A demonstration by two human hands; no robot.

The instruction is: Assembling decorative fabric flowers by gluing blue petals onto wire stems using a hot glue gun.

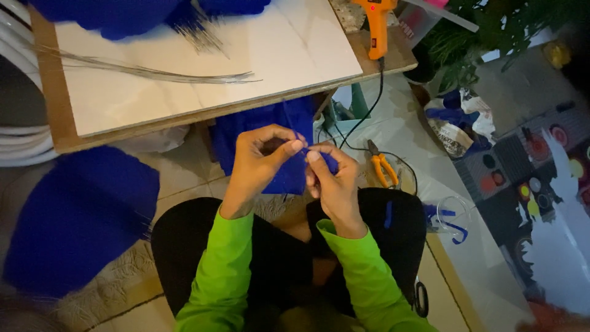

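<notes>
both hands (264, 157) (329, 178) pinch blue fabric (289, 175), fingertips hide pinched spot

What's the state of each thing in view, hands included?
left hand: pinching the small blue piece, grip shut
right hand: pinching the same piece, grip shut
small blue piece: held up between both hands
glue gun: lying on the board, cord plugged into it
orange pliers: lying on the floor, untouched
wire bundle: lying flat on the white board
big blue piece: lying on the floor
</notes>
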